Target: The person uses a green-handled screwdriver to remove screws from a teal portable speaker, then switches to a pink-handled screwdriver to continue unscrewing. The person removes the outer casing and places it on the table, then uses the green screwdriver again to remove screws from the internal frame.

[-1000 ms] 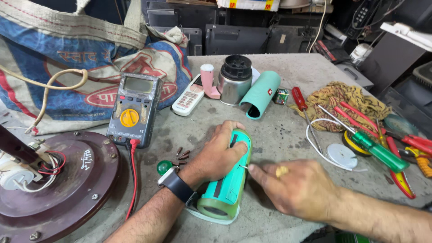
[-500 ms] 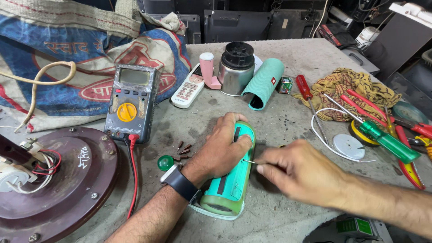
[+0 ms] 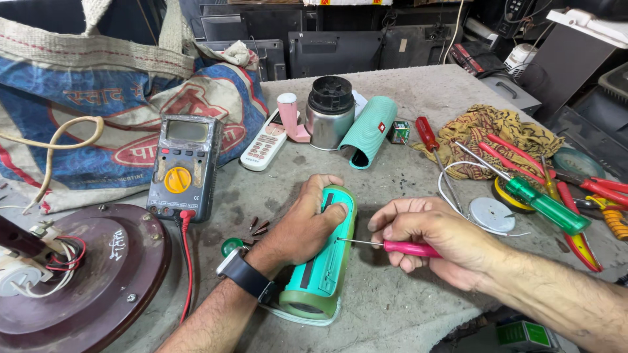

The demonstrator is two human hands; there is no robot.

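Note:
A teal cylindrical speaker body (image 3: 322, 274) lies on the grey bench in front of me. My left hand (image 3: 302, 225), with a dark watch on the wrist, presses down on its far end. My right hand (image 3: 438, 238) holds a thin pink-handled screwdriver (image 3: 405, 248); its metal tip touches the side of the speaker body near my left thumb. Several small screws (image 3: 258, 227) lie just left of the speaker.
A grey multimeter (image 3: 183, 167) with a red lead sits to the left, beside a dark round fan base (image 3: 85, 274). Behind are a white remote (image 3: 263, 147), a metal cup (image 3: 330, 114) and a teal sleeve (image 3: 367, 131). Screwdrivers and pliers (image 3: 546, 196) lie at right.
My right hand has shifted its grip so the pink screwdriver now shows, its tip set against the speaker's side. My left hand stays on the speaker.

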